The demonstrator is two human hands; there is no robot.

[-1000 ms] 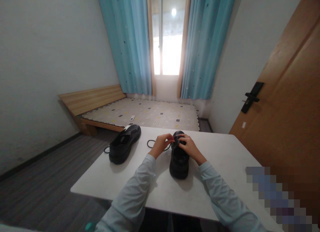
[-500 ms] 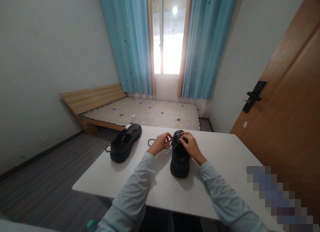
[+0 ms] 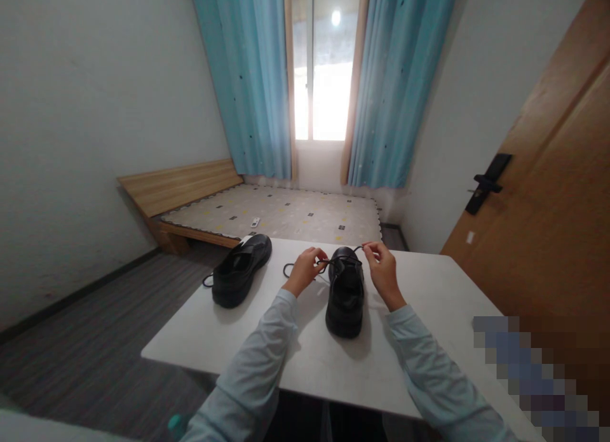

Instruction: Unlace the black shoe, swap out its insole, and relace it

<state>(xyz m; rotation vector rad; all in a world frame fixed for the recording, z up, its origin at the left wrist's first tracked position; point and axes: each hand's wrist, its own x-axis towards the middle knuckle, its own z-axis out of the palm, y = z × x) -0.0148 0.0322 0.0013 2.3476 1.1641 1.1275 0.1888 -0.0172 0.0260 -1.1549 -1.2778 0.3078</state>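
Observation:
A black shoe stands on the white table with its heel toward me. On its left side, my left hand is closed in a pinch on a dark shoelace that runs to the top of the shoe. My right hand is off to the right of the toe, thumb and fingers pinched on another stretch of the lace. A loop of lace lies on the table beyond my left wrist. The second black shoe rests farther left, a lace loop sticking out by its heel.
Past the table is a bed with a patterned mattress and a small white remote-like object on it. A wooden door is on the right. Blue curtains flank the window.
My right hand has moved from the shoe's opening out to the right, drawing a lace end with it. My left hand stays at the left side, holding its lace.

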